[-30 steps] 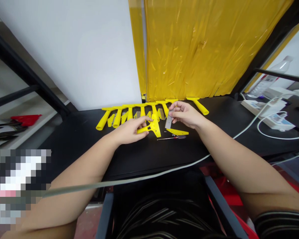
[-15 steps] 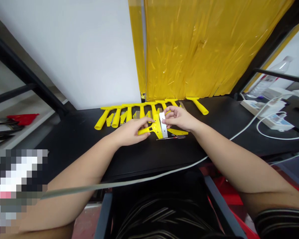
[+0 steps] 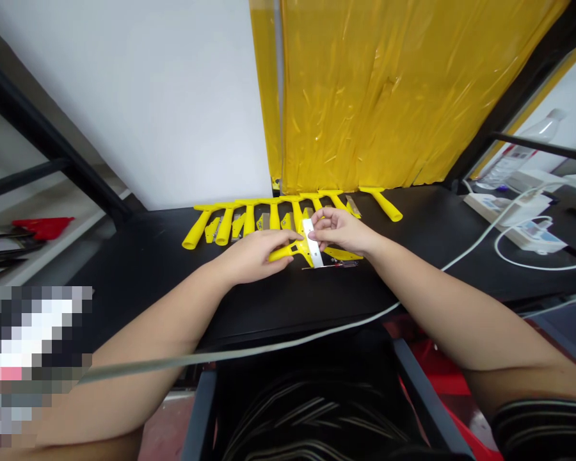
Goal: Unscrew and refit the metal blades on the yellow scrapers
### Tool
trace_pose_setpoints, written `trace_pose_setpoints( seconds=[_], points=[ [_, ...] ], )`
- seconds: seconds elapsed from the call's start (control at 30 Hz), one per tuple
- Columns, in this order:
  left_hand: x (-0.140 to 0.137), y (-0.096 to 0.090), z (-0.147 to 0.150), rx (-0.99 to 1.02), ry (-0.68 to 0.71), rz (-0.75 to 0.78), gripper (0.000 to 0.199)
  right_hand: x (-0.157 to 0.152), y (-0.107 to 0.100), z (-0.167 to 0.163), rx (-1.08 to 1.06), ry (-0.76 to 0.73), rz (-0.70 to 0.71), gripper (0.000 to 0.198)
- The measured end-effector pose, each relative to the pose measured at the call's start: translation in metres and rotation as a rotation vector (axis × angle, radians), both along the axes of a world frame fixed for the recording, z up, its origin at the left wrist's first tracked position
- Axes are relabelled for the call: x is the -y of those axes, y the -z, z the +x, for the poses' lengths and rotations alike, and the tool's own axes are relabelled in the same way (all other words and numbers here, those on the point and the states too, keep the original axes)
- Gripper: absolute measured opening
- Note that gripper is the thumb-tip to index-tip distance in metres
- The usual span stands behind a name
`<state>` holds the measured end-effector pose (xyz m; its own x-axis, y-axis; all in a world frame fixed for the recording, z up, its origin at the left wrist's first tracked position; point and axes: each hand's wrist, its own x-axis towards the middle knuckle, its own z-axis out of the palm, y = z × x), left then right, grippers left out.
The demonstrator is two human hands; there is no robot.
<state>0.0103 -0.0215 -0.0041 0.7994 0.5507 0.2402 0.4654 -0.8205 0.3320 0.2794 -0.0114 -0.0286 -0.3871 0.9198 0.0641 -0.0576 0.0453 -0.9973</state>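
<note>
My left hand (image 3: pixel 264 254) is closed round the handle of a yellow scraper (image 3: pixel 283 252), whose wide head points right. Between the fingers of my right hand (image 3: pixel 336 229) is a flat metal blade (image 3: pixel 313 243), pressed against the scraper's head. Just to the right, a loose yellow plate (image 3: pixel 348 254) lies on the black table (image 3: pixel 278 307), partly behind my right hand. A thin screwdriver (image 3: pixel 348 264) lies along its near side.
Several yellow scraper handles (image 3: pixel 224 227) stand in a row along the back, with small plates and blades between them. One handle (image 3: pixel 386 206) sits apart at right. A white cable (image 3: pixel 345 326) crosses the front. Power strips (image 3: pixel 513 221) and a plastic bottle (image 3: pixel 523 150) are at right.
The blade has shifted slightly left and now lies flatter over the scraper's head. Both hands keep their hold, with only small finger movements.
</note>
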Motion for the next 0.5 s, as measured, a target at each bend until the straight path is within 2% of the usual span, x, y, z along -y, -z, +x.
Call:
trace_pose_setpoints(
  seconds=[0.2,0.33,0.5],
  points=[
    [0.003,0.000,-0.001,-0.050,0.020,0.069,0.045,0.002,-0.003,-0.005,0.050,0.042,0.062,0.045],
    [0.007,-0.001,0.000,-0.100,0.062,0.206,0.042,0.007,-0.005,-0.005,0.061,0.048,0.069,0.046],
    [0.014,-0.001,0.005,-0.163,0.021,0.347,0.047,0.005,-0.008,-0.003,0.084,0.017,0.058,0.050]
  ],
)
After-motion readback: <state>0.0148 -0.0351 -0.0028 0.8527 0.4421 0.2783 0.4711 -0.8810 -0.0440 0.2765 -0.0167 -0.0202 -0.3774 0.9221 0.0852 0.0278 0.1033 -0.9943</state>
